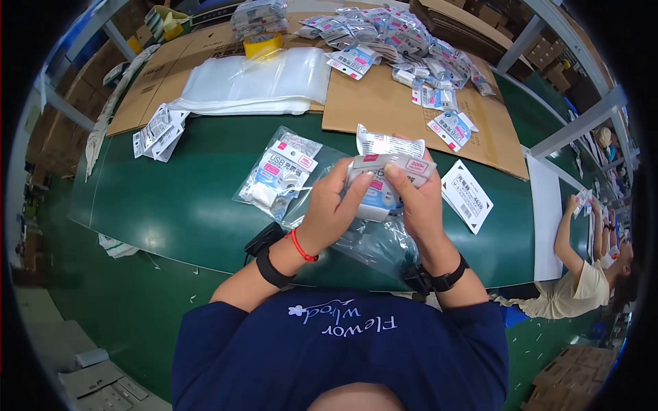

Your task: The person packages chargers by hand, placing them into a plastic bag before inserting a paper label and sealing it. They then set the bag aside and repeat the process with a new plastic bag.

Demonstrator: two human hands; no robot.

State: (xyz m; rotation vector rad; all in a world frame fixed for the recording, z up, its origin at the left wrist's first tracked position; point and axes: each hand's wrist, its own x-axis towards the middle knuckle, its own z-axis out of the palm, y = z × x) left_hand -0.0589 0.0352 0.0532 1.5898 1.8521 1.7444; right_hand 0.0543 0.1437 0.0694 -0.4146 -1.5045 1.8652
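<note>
Both my hands grip a small stack of packaged chargers [381, 194] in clear plastic with white, pink and blue cards, held over the green table. My left hand [337, 198] closes on its left side, thumb on top. On the right side my right hand [419, 198] is closed too, its thumb pressing the upper card. Just beyond the fingers a white printed card end [389, 145] sticks out. Beneath and beside the hands lies a clear plastic bag [373, 243]. Left of my hands, more packaged chargers [279, 170] lie in or under clear plastic; which, I cannot tell.
Cardboard sheets [384, 109] cover the far table, bearing a heap of packaged chargers [404, 34]. Clear bags [253, 79] lie stacked beside a yellow tape roll [263, 45]. A white label [467, 196] rests at right, folded leaflets [160, 133] at left. Another person [576, 274] works at far right.
</note>
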